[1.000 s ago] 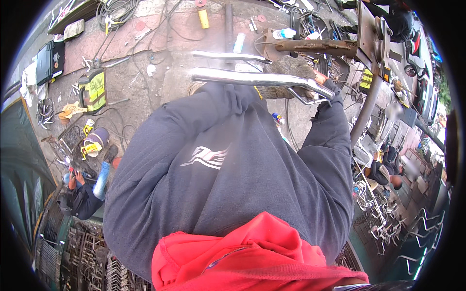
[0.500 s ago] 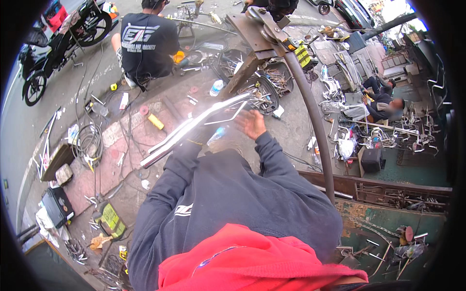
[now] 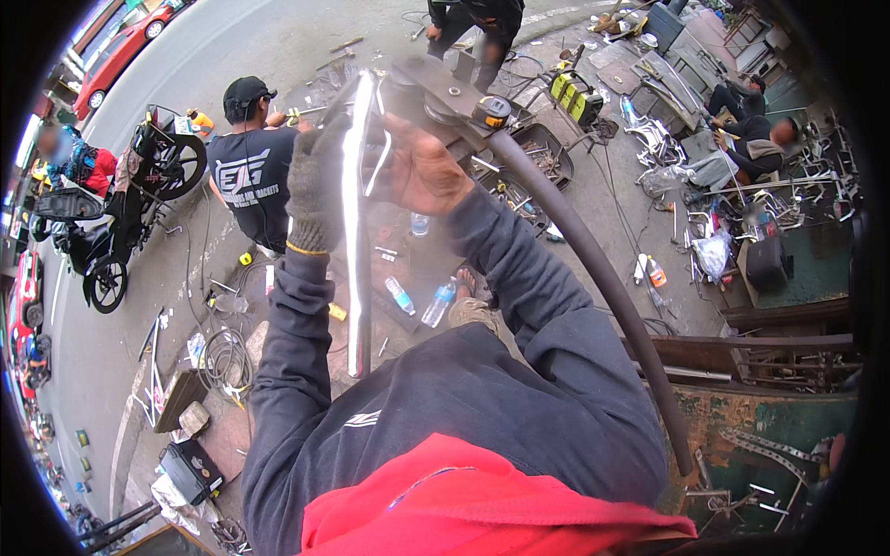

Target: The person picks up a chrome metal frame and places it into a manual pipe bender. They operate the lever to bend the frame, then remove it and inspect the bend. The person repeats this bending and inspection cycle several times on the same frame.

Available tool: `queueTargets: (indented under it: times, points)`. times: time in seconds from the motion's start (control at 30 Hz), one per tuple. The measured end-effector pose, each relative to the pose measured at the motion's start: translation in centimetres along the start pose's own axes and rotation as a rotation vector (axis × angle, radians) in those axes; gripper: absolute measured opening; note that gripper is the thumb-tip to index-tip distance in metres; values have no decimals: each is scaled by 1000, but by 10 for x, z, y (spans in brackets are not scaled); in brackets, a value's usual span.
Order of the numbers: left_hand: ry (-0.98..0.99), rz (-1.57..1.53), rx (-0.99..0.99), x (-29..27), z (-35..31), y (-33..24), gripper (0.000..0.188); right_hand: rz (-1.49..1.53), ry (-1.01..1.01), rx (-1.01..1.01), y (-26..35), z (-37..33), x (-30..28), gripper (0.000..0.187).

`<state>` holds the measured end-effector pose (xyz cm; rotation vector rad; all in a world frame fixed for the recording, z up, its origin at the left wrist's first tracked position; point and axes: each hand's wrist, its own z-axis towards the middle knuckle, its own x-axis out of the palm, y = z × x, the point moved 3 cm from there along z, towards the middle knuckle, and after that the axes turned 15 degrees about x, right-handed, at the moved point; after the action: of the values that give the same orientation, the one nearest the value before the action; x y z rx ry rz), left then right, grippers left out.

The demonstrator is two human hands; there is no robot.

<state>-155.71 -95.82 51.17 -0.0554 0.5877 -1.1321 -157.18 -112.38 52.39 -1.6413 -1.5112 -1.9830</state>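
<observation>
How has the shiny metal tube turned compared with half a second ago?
Yes: the shiny metal tube has swung from lying slantwise to running lengthwise beside the dark bender handle.

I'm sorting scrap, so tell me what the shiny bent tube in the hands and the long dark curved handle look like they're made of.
The shiny bent tube looks like polished or plated metal, perhaps stainless steel: it throws a bright mirror glare. The long dark curved handle looks like matte dark steel pipe, maybe painted; no shine shows. The left hand wears a grey knitted glove.
</observation>
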Motion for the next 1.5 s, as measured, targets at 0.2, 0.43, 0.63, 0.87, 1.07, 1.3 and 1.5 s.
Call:
queueTargets:
  times: [0.2, 0.43, 0.63, 0.87, 1.07, 1.3, 1.5]
  points:
    - [-113, 366, 533, 22, 190, 19, 46, -349, 226, -274, 193, 34, 17, 33]
    - [370, 668, 1, 46, 178, 114, 47, -201, -4, -411, 386, 54, -78, 35]
    - [79, 87, -758, 56, 47, 140, 40, -238, -241, -517, 435, 8, -226, 30]
    - [1, -112, -1017, 83, -16, 140, 36, -266, -398, -670, 463, -34, -294, 25]
    - [-56, -212, -1151, 122, -45, 127, 36, -344, -655, -656, 452, -37, -340, 27]
    - [120, -80, -1037, 162, -84, 115, 38, -299, -665, -635, 405, -9, -409, 33]
    - [433, 279, -688, 181, -97, 98, 34, -1137, -1142, -683, 364, 11, -399, 28]
